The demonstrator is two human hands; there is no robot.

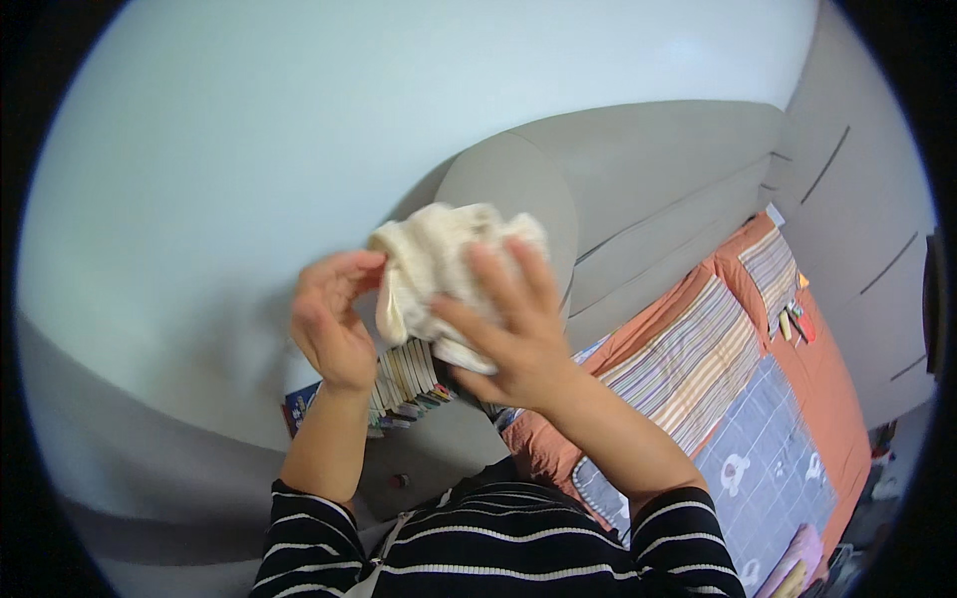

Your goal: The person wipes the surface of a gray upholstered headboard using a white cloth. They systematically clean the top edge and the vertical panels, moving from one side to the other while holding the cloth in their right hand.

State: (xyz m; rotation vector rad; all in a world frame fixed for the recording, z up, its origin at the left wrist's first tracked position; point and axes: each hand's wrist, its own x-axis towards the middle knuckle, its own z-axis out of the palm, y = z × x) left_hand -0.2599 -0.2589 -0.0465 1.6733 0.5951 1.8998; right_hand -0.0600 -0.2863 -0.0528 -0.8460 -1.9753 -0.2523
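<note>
A bunched, cream-coloured fuzzy cloth (429,254) is held up in front of me; I cannot tell whether it is a towel or a garment. At its left edge, my left hand (337,319) pinches the fabric between thumb and fingers. Spread fingers of my right hand (518,344) lie over the cloth's right side, slightly smeared by motion. A smooth pale flap (391,304) hangs from the cloth close to my left hand.
Below the cloth stands a row of books (409,374). A bed with a grey padded headboard (668,164), striped pillows (688,364), orange bedding (832,389) and a blue-grey patterned cover (763,458) is to the right. Pale wardrobe doors (867,199) rise beyond; a plain wall (249,149) is ahead.
</note>
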